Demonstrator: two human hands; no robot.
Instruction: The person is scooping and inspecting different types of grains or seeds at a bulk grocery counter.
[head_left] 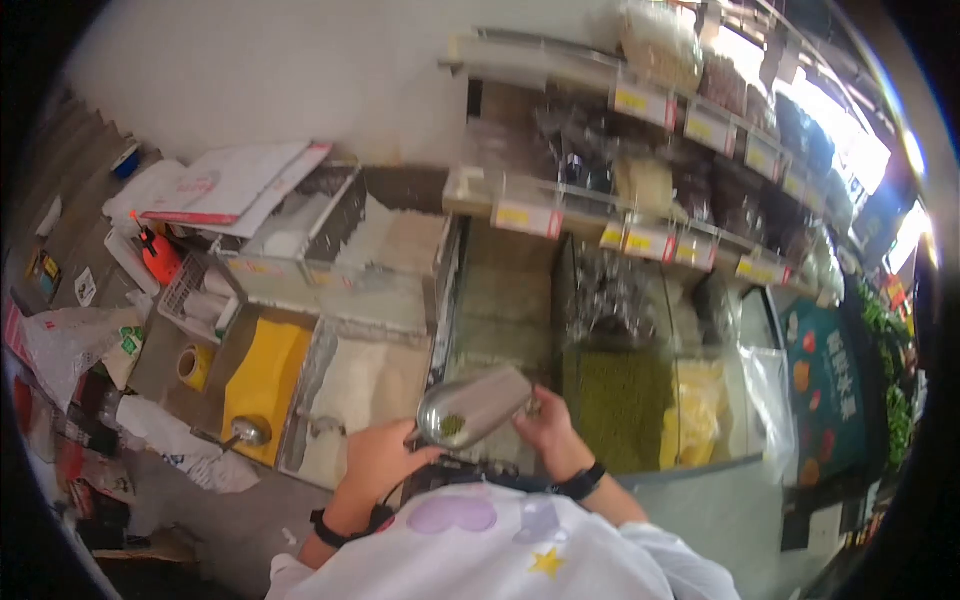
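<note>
A metal scoop [490, 400] is held tilted in front of my chest, with a few small green beans [453, 425] lying in its rounded left end. My left hand [385, 462] is closed around that left end, where the handle is hidden by the fingers. At the scoop's right end is my right hand [550, 432], its fingers curled together. Something small and greenish shows at those fingertips, too blurred to name. Just right of this hand stands a bin of green beans [622, 405]. White grain or powder [365, 380] fills a bin beyond my left hand.
A yellow-filled bin [265, 375] with a metal ladle [250, 432] stands at left. An orange spray bottle [160, 255] and plastic basket [200, 300] are behind it. Shelves with price tags [645, 105] rise at back right. A bin with yellow contents [697, 405] is at right.
</note>
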